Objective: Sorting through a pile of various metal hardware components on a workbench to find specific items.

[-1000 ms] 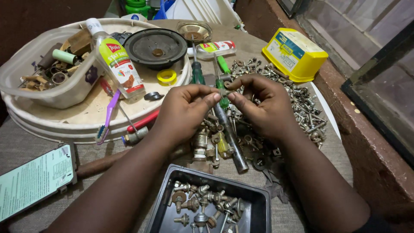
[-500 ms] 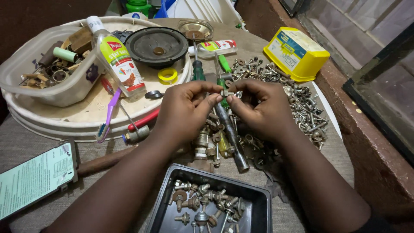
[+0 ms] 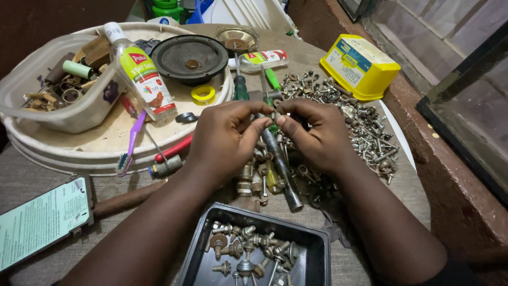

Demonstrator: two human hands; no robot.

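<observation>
Paper lies farthest left — a pale green printed sheet [image 3: 42, 222] at eight o'clock from the hands, with a brown wooden handle [image 3: 129, 198] just beside it; above these, at ten o'clock, a wide white tray [image 3: 63, 153] holds a clear plastic tub [image 3: 32, 114] of odd parts, a plastic bottle [image 3: 140, 71] with a green and white label lying tilted, a purple toothbrush [image 3: 132, 137], a red-handled tool [image 3: 172, 151] and a black speaker cone [image 3: 190, 58] with a yellow tape ring [image 3: 203, 94] near it; at the centre the left hand [image 3: 225, 140] and right hand [image 3: 317, 135] meet fingertip to fingertip, thumbs and forefingers pinched shut on a small metal fastener [image 3: 274, 115] held between them above the table — whether it is a nut or a screw is too small to tell; the other fingers curl loosely; under the hands lie a dark metal-shafted tool [image 3: 283, 172], a green-handled screwdriver [image 3: 242, 89] at twelve o'clock and brass fittings [image 3: 246, 177]; at six o'clock a black rectangular tray [image 3: 312, 249] holds screws and washers [image 3: 248, 249]; at two o'clock a heap of loose screws and bolts [image 3: 365, 132] spreads over the table; beyond it, at one o'clock, stands a yellow plastic box [image 3: 362, 66].
</observation>
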